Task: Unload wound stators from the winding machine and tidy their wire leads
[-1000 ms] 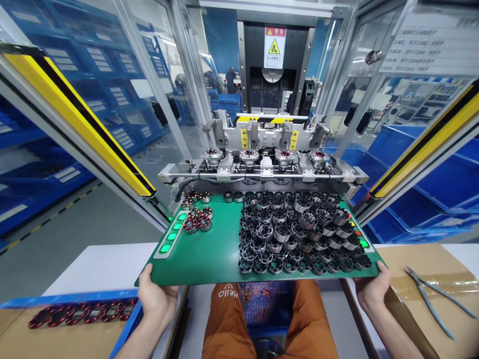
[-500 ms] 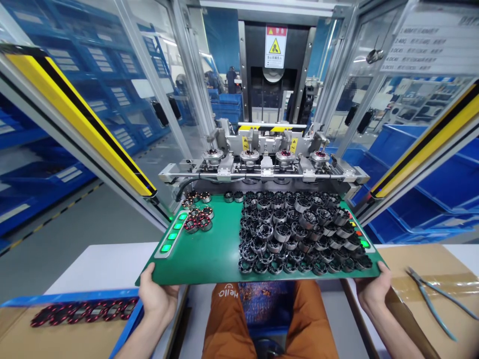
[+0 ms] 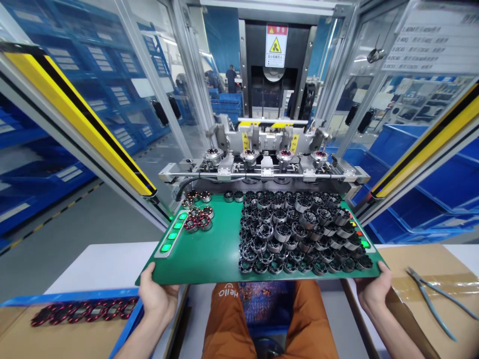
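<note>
My left hand (image 3: 157,294) grips the front left corner of the green work panel (image 3: 209,254), thumb on the edge and fingers underneath, mostly hidden. At the front right corner, my right hand (image 3: 374,286) holds the panel the same way. Stacked rows of black-lined metal stator cores (image 3: 282,231) cover its right half. On the left side lie several stators wound with copper and red wire (image 3: 198,219). Beyond the panel, a winding machine (image 3: 267,144) carries a row of stators on its holders.
Green-lit buttons (image 3: 174,233) line the panel's left edge; coloured buttons (image 3: 364,244) sit at the right. Yellow guard bars (image 3: 86,124) flank the station. A blue-edged box of wound stators (image 3: 86,311) lies front left. Pliers (image 3: 430,294) rest on cardboard at right.
The machine's striped bar and head plate have shifted up and tilted slightly behind the row of stators. Both hands and the parts on the panel have stayed put.
</note>
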The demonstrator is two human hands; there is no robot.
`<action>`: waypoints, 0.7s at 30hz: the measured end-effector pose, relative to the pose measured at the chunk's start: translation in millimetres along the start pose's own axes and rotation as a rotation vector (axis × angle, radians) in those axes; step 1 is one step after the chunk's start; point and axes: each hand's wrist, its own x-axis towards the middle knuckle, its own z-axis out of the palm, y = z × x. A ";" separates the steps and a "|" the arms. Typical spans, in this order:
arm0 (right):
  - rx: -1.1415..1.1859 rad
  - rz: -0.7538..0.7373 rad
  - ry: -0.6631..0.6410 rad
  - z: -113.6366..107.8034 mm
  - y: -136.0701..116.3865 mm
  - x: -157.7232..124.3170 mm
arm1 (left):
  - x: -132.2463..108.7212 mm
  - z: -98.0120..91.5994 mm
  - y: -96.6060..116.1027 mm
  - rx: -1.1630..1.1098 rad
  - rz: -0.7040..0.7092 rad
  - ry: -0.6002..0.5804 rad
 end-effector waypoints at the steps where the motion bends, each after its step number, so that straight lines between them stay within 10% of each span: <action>1: 0.000 -0.001 -0.001 -0.1 0.2 0.0 | 0.4 -0.2 -0.2 0.002 0.000 -0.004; 21: -0.013 -0.002 0.015 1.9 -1.7 -1.6 | 4.6 -2.0 -2.3 0.009 0.015 -0.008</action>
